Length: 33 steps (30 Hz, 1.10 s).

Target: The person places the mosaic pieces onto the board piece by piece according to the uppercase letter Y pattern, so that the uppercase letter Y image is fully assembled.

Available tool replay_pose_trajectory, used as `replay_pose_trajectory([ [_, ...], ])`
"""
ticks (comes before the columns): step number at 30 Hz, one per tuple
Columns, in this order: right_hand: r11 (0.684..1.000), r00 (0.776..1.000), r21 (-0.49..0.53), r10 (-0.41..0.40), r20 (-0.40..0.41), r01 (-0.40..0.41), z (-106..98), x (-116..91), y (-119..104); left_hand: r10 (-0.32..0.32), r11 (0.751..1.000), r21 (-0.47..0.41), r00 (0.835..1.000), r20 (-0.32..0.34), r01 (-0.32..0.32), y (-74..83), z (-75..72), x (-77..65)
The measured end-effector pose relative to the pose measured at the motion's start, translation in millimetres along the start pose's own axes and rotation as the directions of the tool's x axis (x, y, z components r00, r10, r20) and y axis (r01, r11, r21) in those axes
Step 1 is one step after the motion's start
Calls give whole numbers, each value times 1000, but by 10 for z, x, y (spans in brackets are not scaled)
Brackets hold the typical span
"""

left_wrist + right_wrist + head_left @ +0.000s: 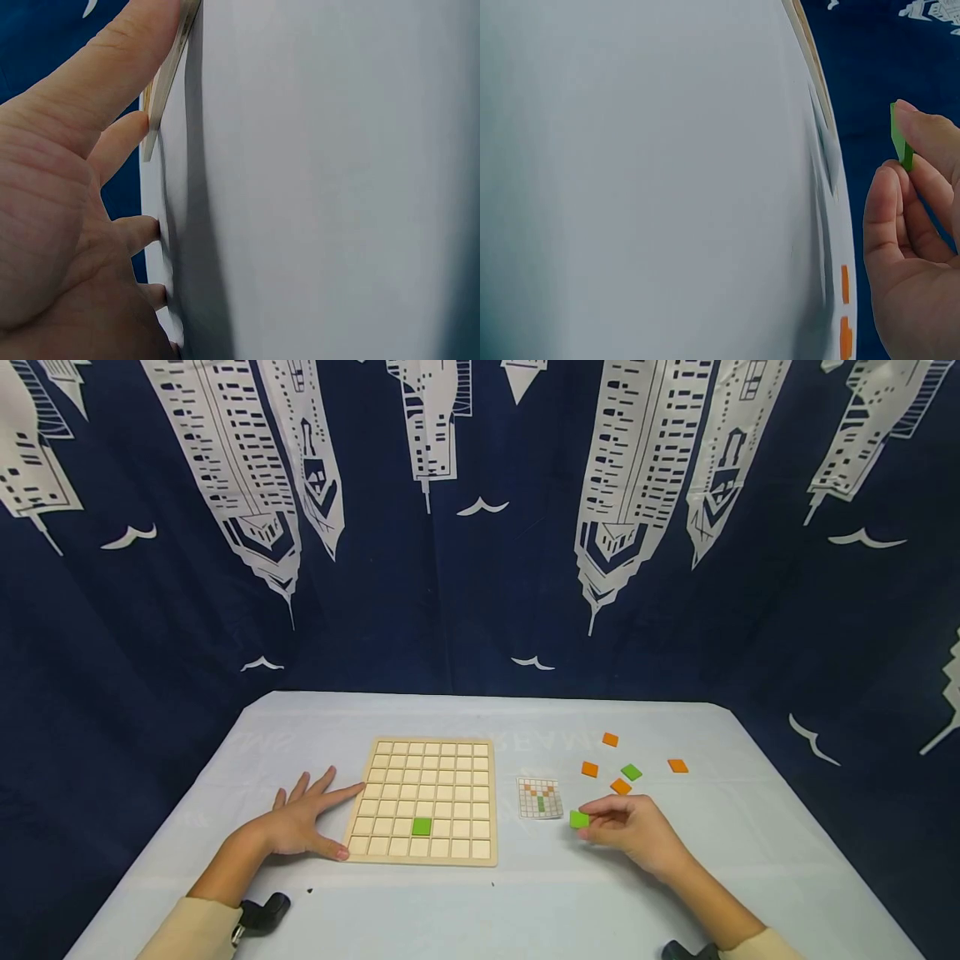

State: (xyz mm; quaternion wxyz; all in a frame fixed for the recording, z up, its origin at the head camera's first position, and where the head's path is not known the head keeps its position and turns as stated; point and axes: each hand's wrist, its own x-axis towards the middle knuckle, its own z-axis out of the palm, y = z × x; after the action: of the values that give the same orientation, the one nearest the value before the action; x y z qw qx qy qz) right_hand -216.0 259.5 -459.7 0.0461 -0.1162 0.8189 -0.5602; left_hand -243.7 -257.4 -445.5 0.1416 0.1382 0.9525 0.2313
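1. The right hand (630, 831) pinches a green tile (578, 820) between thumb and fingertips; the grip is narrow, closed down to the tile's thickness.
2. The tile sits at the very ends of the fingers, sticking out on the side toward the board (493, 810), just beside the patterned card (539, 798).
3. The left hand (296, 822) is spread wide, with thumb and index finger touching the left edge of the board.
4. Only the head view shows the board's grid, with a second green tile (422, 827) in the row next to the nearest one. It alone shows the card too, and the loose green tile (632, 772) among four orange tiles (611, 740) beyond the right hand.
5. The right wrist view adds the held tile's thin edge and shows it raised clear of the table (420, 918). The left wrist view adds the board's narrow side, under the thumb.
6. In the head view the held tile turns a broad face to the camera. It looks roughly square, so I cannot tell a long axis; seen nearly edge-on from the right wrist, it runs almost top to bottom, leaning slightly.
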Motion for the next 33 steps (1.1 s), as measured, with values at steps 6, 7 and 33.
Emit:
replay_pose_trajectory([
  [6,1000,999,4,9,32,-9,87,23,-56,-2,1000,-7,1000,4,2,2,10,-4],
  [7,1000,999,9,11,37,-11,106,29,-64,-1,1000,-6,1000,5,1,2,10,-5],
  [33,998,993,10,-55,104,54,562,248,-205,-19,1000,13,1000,6,19,-19,13,14],
])
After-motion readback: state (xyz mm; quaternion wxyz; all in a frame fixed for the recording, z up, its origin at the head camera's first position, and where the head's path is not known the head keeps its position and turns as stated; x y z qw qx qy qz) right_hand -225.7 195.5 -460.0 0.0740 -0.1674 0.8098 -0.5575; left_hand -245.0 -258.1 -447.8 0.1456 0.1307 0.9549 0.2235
